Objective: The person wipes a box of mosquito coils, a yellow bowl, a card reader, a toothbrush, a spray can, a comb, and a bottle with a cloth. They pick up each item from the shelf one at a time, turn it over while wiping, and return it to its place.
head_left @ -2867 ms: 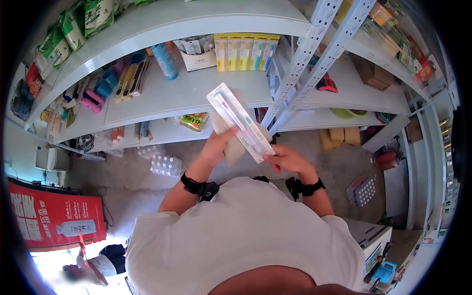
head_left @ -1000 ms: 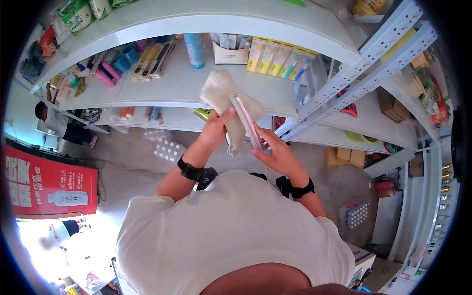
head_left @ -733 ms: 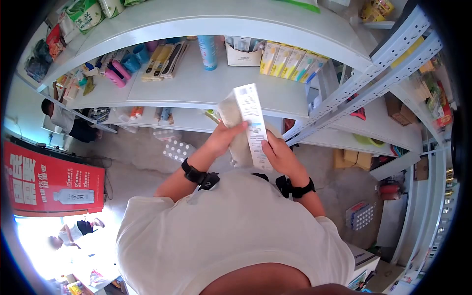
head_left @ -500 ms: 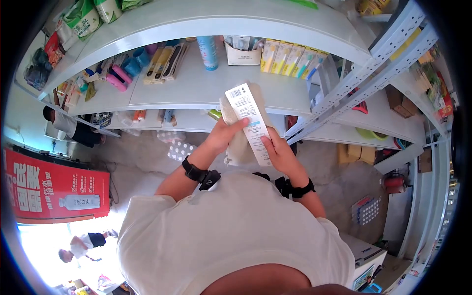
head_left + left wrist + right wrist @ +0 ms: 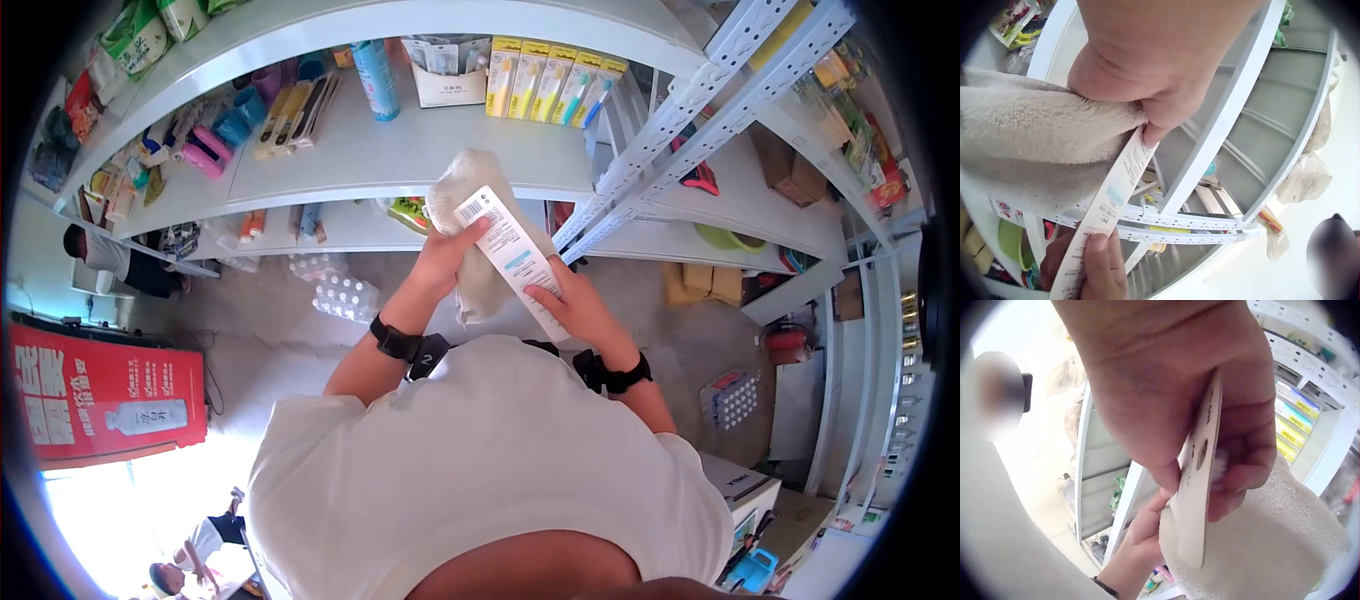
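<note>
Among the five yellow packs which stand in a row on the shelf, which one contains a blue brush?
The rightmost pack in the head view; its neighbour shows a teal one, and the other three packs show yellowish ones.

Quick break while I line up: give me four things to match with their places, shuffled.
1. slim white package
2. beige cloth
3. blue can
4. yellow toothbrush packs

A. shelf, left of white carton
B. barcode showing, in right hand
C. shelf, right of white carton
D. behind the package, in left hand

Pairs: 1-B, 2-D, 3-A, 4-C
</note>
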Demonstrator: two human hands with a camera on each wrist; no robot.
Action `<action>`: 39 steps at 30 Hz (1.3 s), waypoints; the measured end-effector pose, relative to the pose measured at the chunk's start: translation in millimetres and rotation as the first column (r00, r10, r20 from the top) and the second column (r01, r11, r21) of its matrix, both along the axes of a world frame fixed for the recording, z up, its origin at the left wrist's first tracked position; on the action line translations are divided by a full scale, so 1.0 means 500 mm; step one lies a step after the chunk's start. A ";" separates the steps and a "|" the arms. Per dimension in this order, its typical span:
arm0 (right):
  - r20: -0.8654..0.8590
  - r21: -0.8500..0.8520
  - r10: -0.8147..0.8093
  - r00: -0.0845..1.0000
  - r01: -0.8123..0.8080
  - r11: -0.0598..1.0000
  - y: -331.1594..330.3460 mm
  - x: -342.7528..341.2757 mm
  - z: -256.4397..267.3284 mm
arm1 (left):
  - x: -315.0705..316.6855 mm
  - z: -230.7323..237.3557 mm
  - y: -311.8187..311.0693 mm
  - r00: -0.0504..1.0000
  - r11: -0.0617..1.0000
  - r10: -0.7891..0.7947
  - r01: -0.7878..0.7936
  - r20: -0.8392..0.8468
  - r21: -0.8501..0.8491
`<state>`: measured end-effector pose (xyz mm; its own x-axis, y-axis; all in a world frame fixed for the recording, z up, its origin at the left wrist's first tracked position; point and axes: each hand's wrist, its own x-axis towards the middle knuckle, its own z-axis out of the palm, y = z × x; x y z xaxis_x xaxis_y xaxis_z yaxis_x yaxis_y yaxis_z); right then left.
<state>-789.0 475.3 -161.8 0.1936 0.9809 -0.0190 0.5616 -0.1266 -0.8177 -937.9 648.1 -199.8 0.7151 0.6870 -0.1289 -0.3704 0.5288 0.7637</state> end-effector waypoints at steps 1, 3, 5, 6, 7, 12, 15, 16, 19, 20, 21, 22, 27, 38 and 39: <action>0.000 0.008 0.008 1.000 -0.008 1.000 -0.008 0.005 0.004 | 0.004 -0.006 -0.010 1.000 1.000 -0.004 0.004 0.017 -0.005; 0.004 -0.004 0.041 0.999 -0.041 0.999 -0.019 0.020 0.001 | 0.007 -0.012 -0.027 1.000 1.000 -0.007 0.006 0.024 0.006; -0.006 -0.021 0.071 0.997 -0.071 0.997 -0.022 0.029 0.005 | 0.006 -0.014 -0.040 0.999 0.999 0.022 -0.023 0.034 0.029; -0.017 -0.034 0.083 0.996 -0.084 0.996 -0.021 0.030 0.012 | 0.003 -0.013 -0.045 0.998 0.998 0.051 -0.053 0.041 0.046; -0.029 -0.046 0.096 0.995 -0.098 0.994 -0.018 0.030 0.016 | 0.000 -0.010 -0.050 0.996 0.995 0.081 -0.083 0.048 0.063; 0.188 0.124 0.106 0.976 -0.130 0.984 0.014 0.011 0.011 | -0.025 -0.005 -0.050 0.957 0.958 0.285 -0.284 0.054 -0.027; 0.380 -0.031 0.171 0.909 -0.173 0.984 0.038 -0.012 0.038 | -0.042 -0.009 -0.030 0.935 0.933 0.355 -0.353 0.012 -0.078; 0.440 -0.128 0.208 0.874 -0.168 0.977 0.044 -0.018 0.048 | -0.046 -0.008 -0.023 0.931 0.927 0.365 -0.364 -0.004 -0.089; 0.377 -0.025 0.158 0.912 -0.161 0.987 0.060 -0.028 0.022 | -0.052 -0.001 -0.010 0.936 0.926 0.352 -0.353 -0.028 -0.138; 0.357 0.051 0.139 0.924 -0.168 0.985 0.067 -0.029 0.015 | -0.053 0.005 -0.006 0.962 0.954 0.271 -0.272 -0.024 -0.127; 0.334 0.125 0.122 0.935 -0.172 0.977 0.072 -0.031 0.008 | -0.056 0.012 -0.005 0.982 0.975 0.187 -0.189 -0.022 -0.118; 0.309 0.198 0.107 0.945 -0.174 0.965 0.077 -0.033 0.005 | -0.059 0.015 -0.006 0.994 0.988 0.103 -0.104 -0.022 -0.110; 0.328 0.360 0.074 0.942 -0.197 0.912 0.109 -0.050 0.003 | -0.047 0.008 -0.026 0.978 0.969 -0.179 0.195 -0.110 0.150; 0.039 0.251 0.039 0.998 -0.048 0.967 0.085 -0.049 0.040 | -0.069 0.067 0.063 0.983 0.999 -0.029 0.036 0.180 -0.036; 0.022 0.250 0.042 0.999 -0.046 0.967 0.082 -0.051 0.043 | -0.063 0.066 0.062 0.979 0.999 -0.032 0.034 0.200 -0.009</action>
<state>-814.3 516.4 -140.1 0.1483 0.9616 0.2310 0.5753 0.1062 -0.8110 -969.6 679.1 -167.0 0.7495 0.6619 0.0104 -0.4970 0.5523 0.6693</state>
